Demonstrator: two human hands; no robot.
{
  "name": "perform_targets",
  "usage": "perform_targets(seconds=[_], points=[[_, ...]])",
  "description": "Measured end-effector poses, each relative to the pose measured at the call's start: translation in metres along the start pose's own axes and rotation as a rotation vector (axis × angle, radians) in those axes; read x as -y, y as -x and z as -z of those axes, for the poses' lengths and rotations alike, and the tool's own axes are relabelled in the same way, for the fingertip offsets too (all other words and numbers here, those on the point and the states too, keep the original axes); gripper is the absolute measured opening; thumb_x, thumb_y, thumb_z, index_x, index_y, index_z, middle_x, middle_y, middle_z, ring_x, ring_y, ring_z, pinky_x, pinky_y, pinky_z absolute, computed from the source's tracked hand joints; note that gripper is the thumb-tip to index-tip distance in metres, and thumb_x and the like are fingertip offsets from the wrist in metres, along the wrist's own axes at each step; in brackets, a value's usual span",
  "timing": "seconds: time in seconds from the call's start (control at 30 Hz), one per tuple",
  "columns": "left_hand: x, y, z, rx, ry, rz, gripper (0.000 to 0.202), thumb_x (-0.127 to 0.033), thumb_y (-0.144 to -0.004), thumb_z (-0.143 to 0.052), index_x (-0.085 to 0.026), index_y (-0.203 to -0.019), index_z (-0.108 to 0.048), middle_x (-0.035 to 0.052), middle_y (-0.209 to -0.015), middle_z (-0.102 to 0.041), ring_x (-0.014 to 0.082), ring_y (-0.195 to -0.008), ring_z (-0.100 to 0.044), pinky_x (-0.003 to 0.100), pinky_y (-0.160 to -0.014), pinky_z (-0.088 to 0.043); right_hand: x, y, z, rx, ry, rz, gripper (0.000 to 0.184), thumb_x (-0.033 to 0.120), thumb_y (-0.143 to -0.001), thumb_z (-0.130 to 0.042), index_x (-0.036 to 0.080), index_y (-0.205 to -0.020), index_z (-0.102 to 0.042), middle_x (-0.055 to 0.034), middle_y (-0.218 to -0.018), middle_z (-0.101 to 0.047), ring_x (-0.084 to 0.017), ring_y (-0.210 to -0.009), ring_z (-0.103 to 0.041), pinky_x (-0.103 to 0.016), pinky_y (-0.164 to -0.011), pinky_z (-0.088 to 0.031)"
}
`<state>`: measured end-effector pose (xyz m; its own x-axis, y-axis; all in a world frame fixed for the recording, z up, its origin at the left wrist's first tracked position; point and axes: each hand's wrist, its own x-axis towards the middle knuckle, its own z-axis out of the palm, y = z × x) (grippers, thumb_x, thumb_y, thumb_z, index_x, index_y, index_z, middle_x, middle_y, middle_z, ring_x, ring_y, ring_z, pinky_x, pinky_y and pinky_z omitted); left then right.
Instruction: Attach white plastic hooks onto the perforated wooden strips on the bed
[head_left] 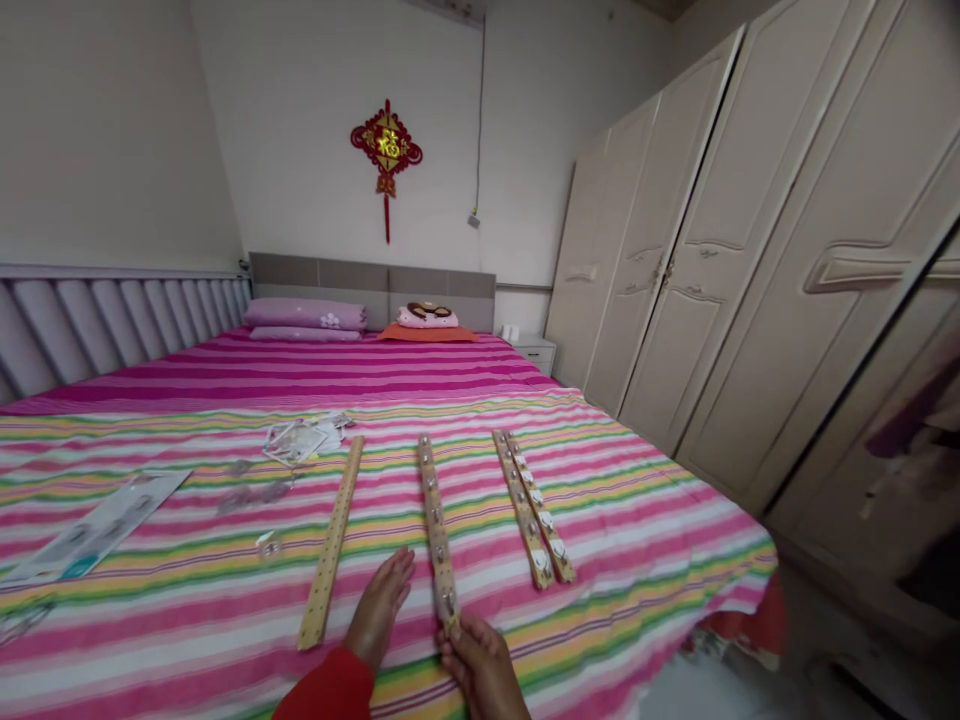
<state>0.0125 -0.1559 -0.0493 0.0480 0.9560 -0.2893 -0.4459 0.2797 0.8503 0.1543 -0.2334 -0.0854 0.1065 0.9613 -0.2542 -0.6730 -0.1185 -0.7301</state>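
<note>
bedroom: pale wardrobe doors [720,280] are standing along the right side, and a red wall ornament [387,145] is hanging above the grey headboard [442,285].
striped cloth [645,530]: it is covering the near part of the bed and bearing the strips.
middle strip [436,520]: it is lying straight ahead of the right hand [484,665], between the other strips, with a row of small hooks running up its face.
long axis: it is running away from the person, its far end leaning a little to the left.
nearer hand: the right one is touching the near end; the left hand [379,608] is hovering or resting just beside the left edge, with a gap of cloth showing between.
right fingers: they are curling closed, thumb and fingers pinching the near end of the middle strip; whether that end is lifting off the cloth, i cannot tell.
left fingers: they are stretching forward, open and close together, and gripping nothing that shows.
bare strip [335,540]: it is lying to the left of the left hand, its holes showing and no hooks on it.
hooked pair [520,500]: two strips are lying side by side to the right, near each other and well apart from both hands.
clear packaging [306,437]: it is lying crumpled beyond the left hand.
</note>
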Motion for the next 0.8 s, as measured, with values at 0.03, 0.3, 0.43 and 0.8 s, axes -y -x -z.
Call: perform_targets(seconds=[0.03, 0.3, 0.43, 0.8], points=[[0.000, 0.003, -0.002, 0.024, -0.019, 0.013, 0.044, -0.038, -0.063, -0.071, -0.018, -0.101, -0.062, 0.0178, -0.130, -0.055, 0.0293, -0.122, -0.050, 0.044, -0.107, -0.033, 0.007, -0.001, 0.006, -0.017, 0.002, 0.025, 0.028, 0.031, -0.053, -0.085, 0.014, -0.071, -0.072, -0.0052, -0.065, -0.068, -0.012, -0.056, -0.059, -0.022, -0.056, -0.048], [-0.003, 0.031, 0.023, 0.068, -0.136, 0.112, 0.059, -0.056, -0.047, -0.078, -0.018, -0.091, -0.068, 0.0155, -0.118, -0.064, 0.0321, -0.109, -0.060, 0.041, -0.096, -0.045, 0.053, -0.016, 0.042, -0.125, -0.037, 0.173, 0.031, 0.030, -0.046, -0.088, 0.014, -0.067, -0.071, -0.0020, -0.060, -0.066, -0.009, -0.050, -0.055, -0.020, -0.051, -0.046], [0.000, 0.039, 0.047, 0.003, -0.161, 0.122, 0.059, -0.062, -0.047, -0.075, -0.021, -0.088, -0.069, 0.0127, -0.110, -0.069, 0.0324, -0.107, -0.061, 0.042, -0.094, -0.047, 0.059, -0.022, 0.050, -0.170, -0.036, 0.180, 0.030, 0.025, -0.045, -0.087, 0.014, -0.068, -0.072, -0.0023, -0.060, -0.067, -0.010, -0.051, -0.056, -0.021, -0.052, -0.047], [-0.014, 0.061, 0.063, -0.042, -0.126, 0.167, 0.063, -0.058, -0.041, -0.079, -0.017, -0.087, -0.070, 0.0143, -0.101, -0.072, 0.0335, -0.106, -0.061, 0.040, -0.094, -0.049, 0.065, -0.025, 0.045, -0.220, -0.079, 0.199, 0.027, 0.023, -0.047, -0.086, 0.014, -0.068, -0.071, -0.0020, -0.061, -0.068, -0.013, -0.057, -0.062, -0.021, -0.056, -0.053]])
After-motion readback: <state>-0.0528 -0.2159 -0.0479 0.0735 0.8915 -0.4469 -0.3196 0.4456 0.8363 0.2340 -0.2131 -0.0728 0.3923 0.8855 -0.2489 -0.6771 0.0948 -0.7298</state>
